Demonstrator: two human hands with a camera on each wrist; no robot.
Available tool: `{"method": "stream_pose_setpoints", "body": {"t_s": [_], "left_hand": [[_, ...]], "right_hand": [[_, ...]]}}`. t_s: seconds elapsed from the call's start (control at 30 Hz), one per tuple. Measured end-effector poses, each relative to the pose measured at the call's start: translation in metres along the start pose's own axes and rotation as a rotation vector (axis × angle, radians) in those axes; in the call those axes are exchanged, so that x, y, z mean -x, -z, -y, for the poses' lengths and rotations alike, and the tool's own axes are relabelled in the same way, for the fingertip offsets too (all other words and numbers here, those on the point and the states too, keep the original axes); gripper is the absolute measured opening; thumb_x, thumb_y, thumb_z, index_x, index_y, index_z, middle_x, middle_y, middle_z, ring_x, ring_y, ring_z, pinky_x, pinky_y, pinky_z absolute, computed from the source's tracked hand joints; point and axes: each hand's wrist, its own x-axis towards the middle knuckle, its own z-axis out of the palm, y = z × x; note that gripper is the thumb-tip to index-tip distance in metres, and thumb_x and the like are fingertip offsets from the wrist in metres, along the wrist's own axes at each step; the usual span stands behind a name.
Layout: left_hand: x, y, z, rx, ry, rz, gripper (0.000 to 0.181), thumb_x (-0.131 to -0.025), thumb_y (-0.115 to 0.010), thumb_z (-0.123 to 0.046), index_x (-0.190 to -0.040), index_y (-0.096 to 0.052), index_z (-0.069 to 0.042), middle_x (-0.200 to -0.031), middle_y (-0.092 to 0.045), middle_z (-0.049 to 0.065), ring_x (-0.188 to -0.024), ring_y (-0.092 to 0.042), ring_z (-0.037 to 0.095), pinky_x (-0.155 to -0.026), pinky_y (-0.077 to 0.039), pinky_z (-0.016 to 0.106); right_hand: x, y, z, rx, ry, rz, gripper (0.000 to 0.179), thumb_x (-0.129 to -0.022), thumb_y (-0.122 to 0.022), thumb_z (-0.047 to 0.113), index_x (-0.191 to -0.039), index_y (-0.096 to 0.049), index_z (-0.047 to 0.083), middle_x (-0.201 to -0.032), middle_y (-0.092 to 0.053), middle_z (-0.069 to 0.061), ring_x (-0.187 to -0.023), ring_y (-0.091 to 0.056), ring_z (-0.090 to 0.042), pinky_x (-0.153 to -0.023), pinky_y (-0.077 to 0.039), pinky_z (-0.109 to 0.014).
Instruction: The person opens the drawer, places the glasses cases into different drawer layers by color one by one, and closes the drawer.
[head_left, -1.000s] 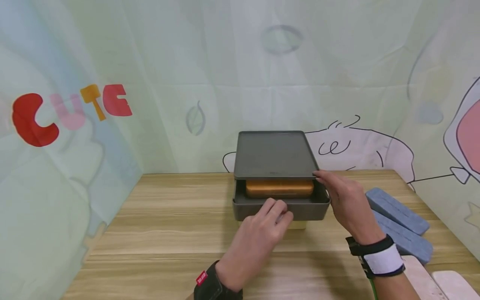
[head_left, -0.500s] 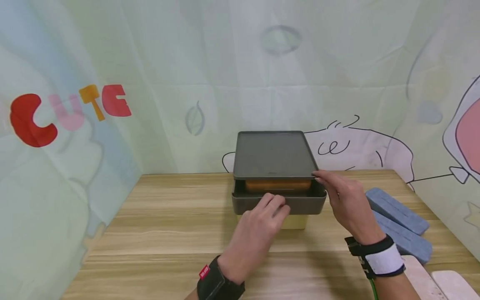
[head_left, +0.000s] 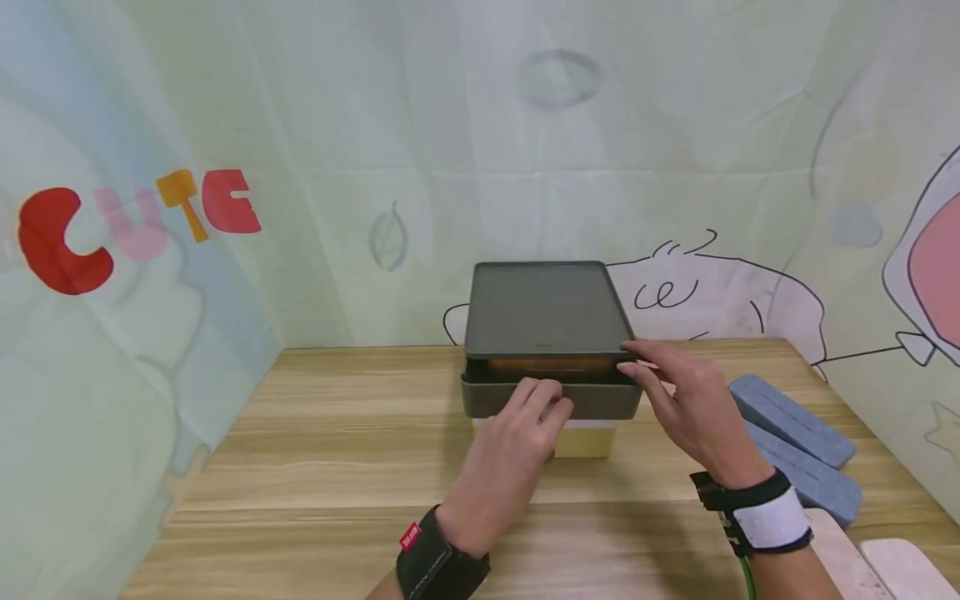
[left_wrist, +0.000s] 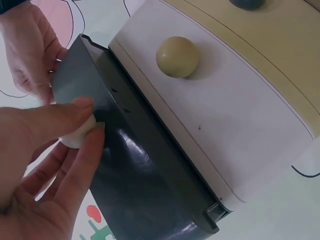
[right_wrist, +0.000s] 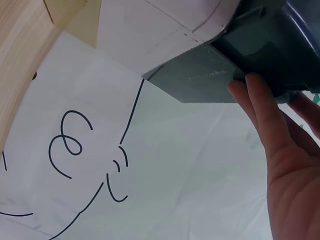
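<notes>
On the table stands a small box-shaped appliance [head_left: 588, 442] with a cream-and-yellow body and a flat grey lid [head_left: 547, 308]. A grey drawer [head_left: 600, 404] juts out under the lid's front edge. Through the narrow gap between them an orange-brown surface [head_left: 525, 366] shows. My left hand [head_left: 510, 467] is at the drawer's front, its thumb and fingers pinching a white round knob [left_wrist: 75, 138]. At the lid's front right corner my right hand [head_left: 693, 404] holds the edge, fingers on top and thumb beneath. A yellow-green round knob [left_wrist: 177, 56] sits on the body below the drawer.
Two blue-grey oblong blocks [head_left: 791, 421] lie right of my right hand. Nearer me are two whitish flat pieces [head_left: 911, 571]. A printed cloth [head_left: 360, 108] hangs close behind the appliance, and the wooden table [head_left: 315, 450] stretches to the left.
The drawer has moved back toward the appliance, with my left hand following it. Its gap below the lid has narrowed, and more yellow body shows beneath. My right thumb has shifted under the lid corner.
</notes>
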Motion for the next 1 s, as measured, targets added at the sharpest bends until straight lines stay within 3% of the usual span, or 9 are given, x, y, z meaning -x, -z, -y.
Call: {"method": "stream_pose_setpoints", "body": {"t_s": [0.13, 0.27, 0.53, 0.8, 1.0], "left_hand": [[0.0, -0.002, 0.0, -0.015, 0.007, 0.008, 0.027, -0.086, -0.075, 0.002, -0.111, -0.071, -0.009, -0.118, -0.062, 0.002, -0.109, -0.058, 0.016, -0.078, -0.057, 0.019], [-0.001, -0.004, -0.001, -0.028, 0.012, 0.01, 0.029, -0.086, -0.075, 0.002, -0.113, -0.07, -0.009, -0.12, -0.062, 0.002, -0.11, -0.058, 0.016, -0.075, -0.057, 0.019], [-0.001, -0.005, 0.002, 0.052, 0.013, 0.061, 0.041, -0.086, -0.073, 0.006, -0.124, -0.068, -0.008, -0.128, -0.06, 0.004, -0.118, -0.056, 0.018, -0.083, -0.057, 0.02], [-0.001, -0.007, 0.005, 0.034, 0.019, 0.079, 0.05, -0.085, -0.073, 0.009, -0.132, -0.066, -0.008, -0.132, -0.06, 0.005, -0.124, -0.056, 0.018, -0.082, -0.058, 0.021], [-0.001, -0.007, 0.007, 0.016, 0.017, 0.094, 0.055, -0.084, -0.074, 0.007, -0.136, -0.063, -0.008, -0.135, -0.059, 0.006, -0.126, -0.055, 0.019, -0.091, -0.056, 0.021]], "right_hand": [[0.002, 0.004, -0.001, -0.029, -0.03, 0.07, 0.054, -0.085, -0.081, 0.021, -0.134, -0.064, 0.004, -0.128, -0.071, -0.018, -0.112, -0.071, -0.036, -0.082, -0.061, -0.046], [0.001, 0.006, -0.001, 0.009, -0.011, 0.087, 0.062, -0.08, -0.086, 0.024, -0.134, -0.064, 0.005, -0.128, -0.07, -0.019, -0.111, -0.071, -0.037, -0.083, -0.06, -0.049], [-0.001, 0.0, 0.0, 0.067, 0.033, 0.009, 0.051, -0.079, -0.085, 0.019, -0.125, -0.069, 0.005, -0.113, -0.076, -0.015, -0.095, -0.076, -0.031, -0.077, -0.061, -0.047], [-0.001, -0.008, 0.004, 0.073, 0.006, -0.052, 0.042, -0.079, -0.084, 0.02, -0.116, -0.071, 0.005, -0.104, -0.078, -0.011, -0.09, -0.077, -0.027, -0.077, -0.061, -0.045], [-0.002, -0.013, 0.008, 0.061, -0.02, -0.111, 0.037, -0.078, -0.084, 0.018, -0.109, -0.072, 0.003, -0.099, -0.078, -0.012, -0.089, -0.077, -0.028, -0.076, -0.061, -0.043]]}}
